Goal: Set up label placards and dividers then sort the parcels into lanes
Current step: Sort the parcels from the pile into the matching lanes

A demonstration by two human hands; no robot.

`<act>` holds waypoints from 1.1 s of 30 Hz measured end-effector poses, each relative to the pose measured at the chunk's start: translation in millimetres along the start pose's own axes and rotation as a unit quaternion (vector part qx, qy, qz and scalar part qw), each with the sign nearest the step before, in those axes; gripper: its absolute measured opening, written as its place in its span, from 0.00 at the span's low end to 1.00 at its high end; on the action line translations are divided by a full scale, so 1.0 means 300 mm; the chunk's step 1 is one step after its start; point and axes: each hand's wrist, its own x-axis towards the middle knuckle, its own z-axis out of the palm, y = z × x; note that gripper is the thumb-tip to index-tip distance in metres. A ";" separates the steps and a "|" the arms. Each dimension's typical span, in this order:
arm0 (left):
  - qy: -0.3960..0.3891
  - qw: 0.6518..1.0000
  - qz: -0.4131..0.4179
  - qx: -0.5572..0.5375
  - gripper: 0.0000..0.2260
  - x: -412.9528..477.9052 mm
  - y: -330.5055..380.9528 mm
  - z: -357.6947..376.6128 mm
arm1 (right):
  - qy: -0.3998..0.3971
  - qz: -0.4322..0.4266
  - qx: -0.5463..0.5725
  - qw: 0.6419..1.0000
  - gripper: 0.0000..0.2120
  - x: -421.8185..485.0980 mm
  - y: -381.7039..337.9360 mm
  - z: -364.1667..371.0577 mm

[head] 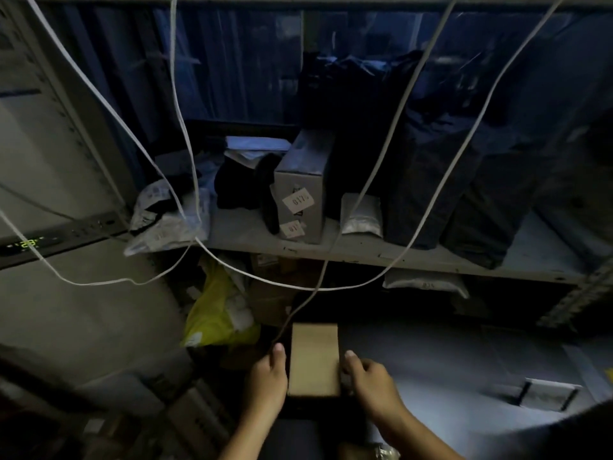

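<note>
Sorting seemed under way: the small brown parcel (314, 360) sat near centre below the shelf (365, 255), the right hand (368, 376) pinching its right edge, the left hand (268, 376) just beside its left edge, its hold impossible to tell, and lifting it next would call for dodging the hanging cables (185, 127).

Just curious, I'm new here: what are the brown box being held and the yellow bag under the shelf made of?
The brown box looks like plain cardboard: matte tan, flat faces, straight edges. The yellow bag seems to be thin plastic film: slightly glossy, crumpled and slumped. The dim light leaves both uncertain.
</note>
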 end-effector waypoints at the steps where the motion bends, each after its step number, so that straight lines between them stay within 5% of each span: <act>1: -0.013 1.000 -0.013 0.012 0.21 -0.003 -0.011 0.002 | -0.003 0.000 -0.024 1.000 0.22 -0.011 -0.001 -0.012; 5: -0.081 0.991 -0.081 -0.061 0.25 -0.013 -0.004 0.017 | -0.091 0.019 0.050 0.994 0.13 -0.037 -0.046 -0.003; 11: -0.083 0.986 -0.132 -0.054 0.33 -0.065 0.079 -0.028 | -0.123 0.048 0.118 0.984 0.19 -0.113 -0.115 -0.011; 19: -0.042 0.988 -0.002 -0.150 0.28 -0.218 0.365 -0.142 | -0.059 -0.072 0.159 0.983 0.21 -0.234 -0.279 -0.170; 28: -0.046 0.970 0.095 -0.217 0.17 -0.513 0.577 -0.240 | -0.080 -0.176 0.193 0.962 0.18 -0.514 -0.396 -0.404; 33: -0.096 0.964 0.118 -0.220 0.23 -0.681 0.627 -0.223 | -0.042 -0.249 0.150 0.956 0.19 -0.667 -0.390 -0.507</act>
